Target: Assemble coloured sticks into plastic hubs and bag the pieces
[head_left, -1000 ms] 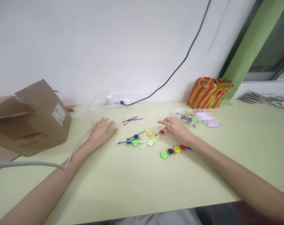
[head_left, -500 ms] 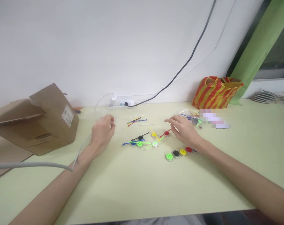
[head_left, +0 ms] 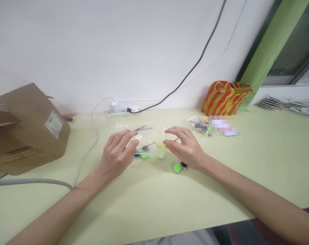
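A clear plastic bag (head_left: 150, 139) is stretched between my two hands above the table, its film blurring the parts beneath. My left hand (head_left: 120, 151) grips its left side with curled fingers. At its right edge, my right hand (head_left: 186, 146) has thumb and fingertips on the film. Under and behind the bag lie arrow spinners on round bases, including a black one (head_left: 144, 148), a yellow one (head_left: 160, 144) and a white one (head_left: 161, 155). Nearer me sit a green round base (head_left: 177, 167) and a black base (head_left: 184, 164); my right hand hides others.
An open cardboard box (head_left: 37, 132) stands at left. A power strip (head_left: 123, 110) lies by the wall, with a grey cable (head_left: 86, 153) passing near my left forearm. At right are a filled clear packet (head_left: 200, 126) and a striped bag (head_left: 223, 100).
My hands have come closer together, the left moving right and the right moving left. The clear bag now spans the gap over the spinners. The camera view has shifted right.
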Action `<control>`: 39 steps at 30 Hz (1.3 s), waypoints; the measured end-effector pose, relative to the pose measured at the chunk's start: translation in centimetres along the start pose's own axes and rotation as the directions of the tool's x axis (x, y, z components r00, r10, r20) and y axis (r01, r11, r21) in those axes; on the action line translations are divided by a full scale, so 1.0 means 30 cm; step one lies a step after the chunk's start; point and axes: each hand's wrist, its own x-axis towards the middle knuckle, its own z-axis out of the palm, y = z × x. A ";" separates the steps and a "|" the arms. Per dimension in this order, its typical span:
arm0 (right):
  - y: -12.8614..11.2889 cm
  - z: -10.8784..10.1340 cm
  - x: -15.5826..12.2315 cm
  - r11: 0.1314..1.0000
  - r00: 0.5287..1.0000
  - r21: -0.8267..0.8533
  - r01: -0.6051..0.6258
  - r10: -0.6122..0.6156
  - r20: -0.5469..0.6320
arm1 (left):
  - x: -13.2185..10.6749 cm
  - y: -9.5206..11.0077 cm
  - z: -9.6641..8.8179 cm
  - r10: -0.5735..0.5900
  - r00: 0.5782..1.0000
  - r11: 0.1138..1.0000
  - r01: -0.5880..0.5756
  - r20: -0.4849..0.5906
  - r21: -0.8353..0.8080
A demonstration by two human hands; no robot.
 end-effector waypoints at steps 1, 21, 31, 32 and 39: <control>0.002 0.005 -0.005 1.000 1.000 -0.004 0.016 -0.016 -0.008 | 0.005 0.009 -0.008 0.012 1.000 1.000 -0.012 -0.004 -0.003; -0.086 -0.034 0.032 0.942 0.946 0.150 0.301 -0.314 0.077 | 0.017 0.049 -0.039 0.052 0.983 0.999 -0.049 0.173 -0.022; -0.094 -0.050 0.059 0.951 0.877 0.098 0.294 -0.309 0.369 | 0.039 0.044 -0.043 0.173 0.928 0.985 -0.156 0.329 -0.077; -0.095 -0.051 0.060 0.948 0.872 0.100 0.303 -0.318 0.373 | 0.040 0.045 -0.046 0.161 0.928 0.986 -0.142 0.335 -0.082; -0.140 -0.049 0.046 0.934 0.828 0.150 0.324 -0.356 0.433 | 0.054 0.127 -0.061 0.348 0.880 0.931 -0.284 0.323 -0.228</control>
